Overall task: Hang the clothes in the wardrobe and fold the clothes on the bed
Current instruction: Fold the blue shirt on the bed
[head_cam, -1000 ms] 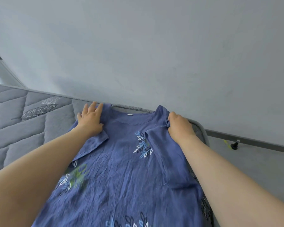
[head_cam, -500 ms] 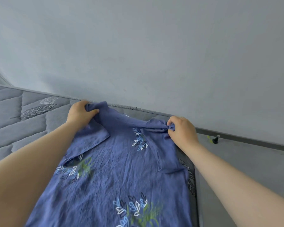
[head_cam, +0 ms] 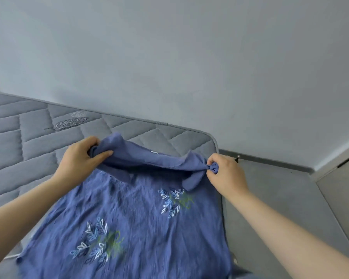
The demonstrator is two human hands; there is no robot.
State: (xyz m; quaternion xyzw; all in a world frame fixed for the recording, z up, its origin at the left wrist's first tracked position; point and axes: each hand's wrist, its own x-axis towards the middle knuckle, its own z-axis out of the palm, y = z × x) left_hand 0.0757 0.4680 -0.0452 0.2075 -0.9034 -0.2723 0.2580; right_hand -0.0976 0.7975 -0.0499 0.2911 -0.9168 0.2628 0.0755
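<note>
A blue garment (head_cam: 133,214) with white, blue and green leaf embroidery lies spread on the grey quilted mattress (head_cam: 34,146). Its collar end is lifted off the bed and curls back toward me, a small white label showing at the neck. My left hand (head_cam: 80,160) grips the left shoulder of the garment, thumb on top of the cloth. My right hand (head_cam: 226,174) pinches the bunched right shoulder between thumb and fingers. The lower part of the garment runs out of the frame at the bottom.
The mattress corner (head_cam: 210,137) sits against a pale wall (head_cam: 189,67). To the right lies grey floor (head_cam: 274,198) with a dark skirting strip, a small door stopper (head_cam: 237,158) and a cabinet door (head_cam: 343,194) at the far right.
Both hands went from lying on the shoulders to gripping them, then lifted the collar end and drew it back toward me over the garment's body. More bare mattress shows behind it.
</note>
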